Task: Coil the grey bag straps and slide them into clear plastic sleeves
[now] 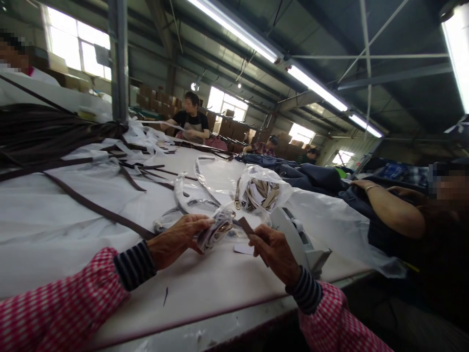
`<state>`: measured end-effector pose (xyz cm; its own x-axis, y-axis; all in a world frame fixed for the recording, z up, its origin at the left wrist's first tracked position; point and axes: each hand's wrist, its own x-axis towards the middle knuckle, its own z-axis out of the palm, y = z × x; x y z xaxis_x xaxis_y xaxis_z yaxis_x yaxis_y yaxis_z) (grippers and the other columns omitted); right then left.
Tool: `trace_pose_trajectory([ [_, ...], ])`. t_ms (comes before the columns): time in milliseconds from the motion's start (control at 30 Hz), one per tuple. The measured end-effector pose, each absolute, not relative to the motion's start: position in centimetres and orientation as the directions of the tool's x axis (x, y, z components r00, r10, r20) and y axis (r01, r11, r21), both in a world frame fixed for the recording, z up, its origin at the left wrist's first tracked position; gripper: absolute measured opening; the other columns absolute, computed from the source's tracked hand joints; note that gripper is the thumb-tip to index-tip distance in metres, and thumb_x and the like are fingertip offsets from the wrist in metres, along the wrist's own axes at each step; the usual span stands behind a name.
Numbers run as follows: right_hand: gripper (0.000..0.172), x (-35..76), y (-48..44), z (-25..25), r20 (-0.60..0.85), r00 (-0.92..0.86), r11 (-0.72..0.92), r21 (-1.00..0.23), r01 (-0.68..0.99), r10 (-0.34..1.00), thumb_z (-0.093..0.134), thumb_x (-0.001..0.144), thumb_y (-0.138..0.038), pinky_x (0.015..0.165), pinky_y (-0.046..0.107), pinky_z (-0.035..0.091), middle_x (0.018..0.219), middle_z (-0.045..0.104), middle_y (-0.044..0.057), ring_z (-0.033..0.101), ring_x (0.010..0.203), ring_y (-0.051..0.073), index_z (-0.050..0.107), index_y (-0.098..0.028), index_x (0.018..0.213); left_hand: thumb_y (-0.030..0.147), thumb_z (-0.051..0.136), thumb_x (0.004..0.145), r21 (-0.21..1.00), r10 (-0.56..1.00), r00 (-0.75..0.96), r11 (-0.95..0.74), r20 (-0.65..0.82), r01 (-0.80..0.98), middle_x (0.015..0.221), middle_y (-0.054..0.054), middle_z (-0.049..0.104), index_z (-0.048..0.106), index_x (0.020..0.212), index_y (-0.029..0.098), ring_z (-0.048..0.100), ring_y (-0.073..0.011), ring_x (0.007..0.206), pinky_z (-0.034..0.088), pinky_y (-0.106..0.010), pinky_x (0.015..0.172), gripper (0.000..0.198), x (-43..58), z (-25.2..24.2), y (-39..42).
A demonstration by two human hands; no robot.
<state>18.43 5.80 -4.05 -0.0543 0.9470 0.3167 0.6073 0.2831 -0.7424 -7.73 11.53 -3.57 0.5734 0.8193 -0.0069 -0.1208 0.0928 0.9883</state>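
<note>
My left hand [178,239] is closed on a clear plastic bag [216,230] that holds the folded, buckle end of a brown belt. My right hand [274,252] pinches the free end of that brown belt [246,226] just to the right of the bag. Both hands hover low over the white table [54,230], a short gap between them. A small white label [244,249] lies on the table under my hands. Both my sleeves are pink checked with striped cuffs.
A white tape dispenser [298,237] stands right of my right hand. Behind it lies a plastic bag of pale belts [262,190]. Long brown belts [91,205] and empty plastic sleeves cross the table. A co-worker's arm [388,208] rests at right; other people sit farther back.
</note>
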Motion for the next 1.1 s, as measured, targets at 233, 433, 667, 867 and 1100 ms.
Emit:
trace_pose_trajectory([
  [233,0.036,14.2,4.4,-3.4,0.028,-0.191,0.077,-0.964,0.253,0.981,0.067,0.085,-0.051,0.034,0.018,0.027,0.051,0.063,-0.002,0.043,0.033,0.007,0.058,-0.018,0.073,0.052,0.071,0.087,0.985,0.798,0.600,0.060,0.048,-0.159,0.080,-0.003,0.059,0.069,0.092,0.014,0.051,-0.0153,0.070,0.048,-0.023,0.057,0.038,-7.7,-3.2,11.5],
  [433,0.039,13.9,4.6,-2.5,-0.016,-0.038,-0.008,-0.979,0.203,0.999,0.070,0.080,-0.054,0.032,0.016,0.021,0.046,0.060,-0.003,0.038,0.031,0.005,0.057,-0.017,0.073,0.054,0.069,0.088,0.982,0.766,0.636,0.031,0.095,-0.184,0.079,-0.003,0.058,0.066,0.092,0.015,0.049,-0.0140,0.066,0.045,-0.023,0.056,0.040,-7.7,-3.1,11.3],
  [667,0.039,11.3,5.2,-2.7,0.097,-0.138,0.118,-0.980,0.160,0.986,0.069,0.084,-0.055,0.034,0.017,0.027,0.049,0.062,-0.002,0.041,0.031,0.006,0.061,-0.017,0.080,0.056,0.068,0.087,0.987,0.771,0.629,0.005,0.100,-0.163,0.078,-0.002,0.060,0.066,0.090,0.015,0.052,-0.0142,0.064,0.047,-0.024,0.056,0.041,-7.5,-3.3,11.2],
  [867,0.037,11.7,5.2,-3.4,0.151,-0.155,0.174,-0.973,0.151,0.976,0.067,0.087,-0.053,0.035,0.016,0.028,0.052,0.063,-0.002,0.042,0.034,0.006,0.064,-0.016,0.086,0.052,0.069,0.088,0.976,0.760,0.639,0.029,0.118,-0.215,0.081,-0.003,0.059,0.065,0.093,0.014,0.052,-0.0148,0.069,0.047,-0.026,0.059,0.039,-7.8,-2.8,11.4],
  [1100,0.038,11.4,5.2,-3.8,0.052,-0.079,0.061,-0.991,0.115,0.996,0.070,0.083,-0.052,0.033,0.016,0.025,0.049,0.060,-0.002,0.040,0.032,0.005,0.066,-0.014,0.084,0.051,0.067,0.089,0.989,0.746,0.658,-0.005,0.103,-0.149,0.077,0.000,0.056,0.063,0.088,0.014,0.048,-0.0132,0.067,0.042,-0.025,0.062,0.037,-7.0,-3.5,10.6],
])
